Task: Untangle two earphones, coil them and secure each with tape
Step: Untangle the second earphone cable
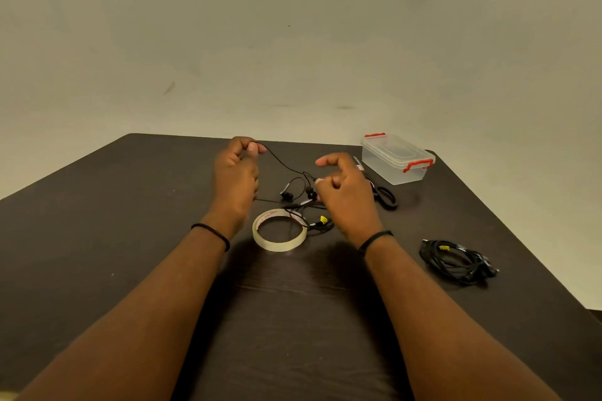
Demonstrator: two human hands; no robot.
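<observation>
A loose black earphone (294, 194) lies tangled on the dark table (130, 205) between my hands, its plug with a yellow tag near the tape. My left hand (239, 172) is raised and pinches one end of its cable between thumb and fingers. My right hand (342, 192) pinches the cable near the earbuds, index finger stretched out. A roll of clear tape (280, 229) lies flat just in front of the tangle. A second black earphone (457, 260) sits coiled at the right.
A clear plastic box (395, 158) with red clips stands at the back right corner. Black-handled scissors (386, 197) lie beside it, partly hidden by my right hand. The table's far edge meets a plain wall.
</observation>
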